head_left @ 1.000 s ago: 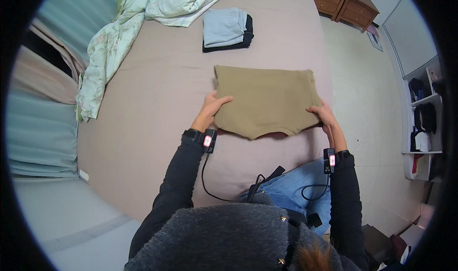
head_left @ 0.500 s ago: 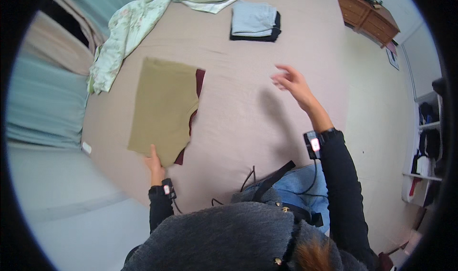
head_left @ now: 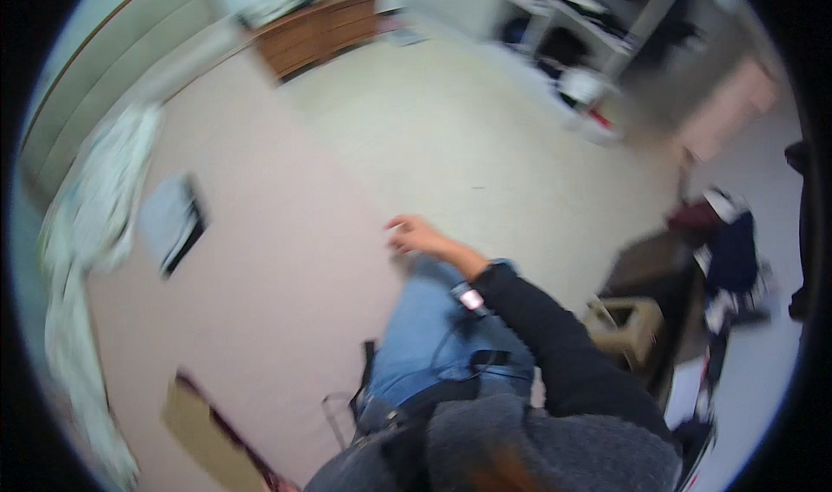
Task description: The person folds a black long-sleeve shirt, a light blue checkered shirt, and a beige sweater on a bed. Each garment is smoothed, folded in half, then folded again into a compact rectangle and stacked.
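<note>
My right hand (head_left: 418, 235) is over my jeans at the bed's edge, with its fingers loosely curved and apart, and nothing in it. An olive-tan garment (head_left: 201, 433) lies flat on the bed at the lower left, with a dark maroon garment (head_left: 227, 424) showing along its right edge. The picture's lower rim cuts both off. Of my left hand only a small blurred skin-toned patch shows at that rim, beside the maroon cloth, and its fingers are hidden. Farther up the bed lies a folded light grey garment (head_left: 167, 216) on a folded black one (head_left: 184, 248).
A pale quilt (head_left: 95, 206) runs along the bed's left side. Past the bed (head_left: 286, 232) are a wooden drawer cabinet (head_left: 316, 29) and the floor (head_left: 468, 128). Open shelves (head_left: 572, 33) hold clothes. To my right are a tan box-like object (head_left: 628, 327) and piled clothes (head_left: 732, 249).
My view has swung to the right, so the olive garment and left hand slip toward the lower left rim. My right hand is now above my jeans, no longer over the bed's middle.
</note>
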### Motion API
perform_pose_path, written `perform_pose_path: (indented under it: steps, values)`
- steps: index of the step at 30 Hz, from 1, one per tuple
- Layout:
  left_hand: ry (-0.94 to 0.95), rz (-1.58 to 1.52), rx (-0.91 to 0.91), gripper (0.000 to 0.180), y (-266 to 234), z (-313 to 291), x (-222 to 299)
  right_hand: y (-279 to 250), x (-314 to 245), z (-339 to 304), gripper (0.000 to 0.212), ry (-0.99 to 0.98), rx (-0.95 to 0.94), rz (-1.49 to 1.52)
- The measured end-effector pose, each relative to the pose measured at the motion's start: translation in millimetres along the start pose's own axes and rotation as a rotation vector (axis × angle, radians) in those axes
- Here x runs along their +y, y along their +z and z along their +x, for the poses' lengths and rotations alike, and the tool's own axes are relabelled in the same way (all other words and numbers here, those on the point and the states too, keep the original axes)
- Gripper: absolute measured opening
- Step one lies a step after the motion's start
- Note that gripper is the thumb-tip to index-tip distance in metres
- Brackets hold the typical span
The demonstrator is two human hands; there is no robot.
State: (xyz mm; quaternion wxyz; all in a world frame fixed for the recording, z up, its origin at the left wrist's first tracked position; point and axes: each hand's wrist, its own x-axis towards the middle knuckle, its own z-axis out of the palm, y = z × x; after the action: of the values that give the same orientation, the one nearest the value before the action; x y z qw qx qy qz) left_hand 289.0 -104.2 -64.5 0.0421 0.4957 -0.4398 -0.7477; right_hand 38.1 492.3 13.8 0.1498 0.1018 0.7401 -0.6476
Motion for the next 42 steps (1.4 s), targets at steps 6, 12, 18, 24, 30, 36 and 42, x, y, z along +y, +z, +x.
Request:
perform_pose_path:
  steps: [6, 12, 18, 24, 30, 36, 42]
  values:
    - [-0.295, 0.393, -0.469, 0.033, 126.8, 2.2, -11.8, -84.7, -3.1, -94.9, 0.036, -0.010, 0.329, 0.014]
    - [-0.465, 0.729, -0.844, 0.029, 206.2, -3.8, 10.8, -192.2, 37.6, -224.6, 0.044, 0.003, 0.949, 0.079]
    - [0.310, 1.394, -1.317, 0.029, 415.4, -55.1, -47.6, -343.6, 94.4, -378.9, 0.048, 0.198, 1.475, -0.106]
    - [1.041, 1.990, -1.947, 0.029, 564.5, -123.7, -135.5, -506.1, 75.3, -584.3, 0.031, 0.726, 2.062, -0.817]
    - [0.732, 1.982, -1.809, 0.025, 573.9, -97.1, -55.9, -587.2, 95.5, -763.1, 0.056, 1.030, 2.151, -1.041]
    - [0.843, 2.454, -1.395, 0.018, 561.8, -66.6, 34.6, -626.5, 138.5, -832.1, 0.117, 0.784, 2.119, -0.359]
    - [0.961, 2.504, -1.451, 0.025, 668.1, -111.4, -2.9, -590.2, 3.7, -680.5, 0.030, 0.513, 2.265, -0.858]
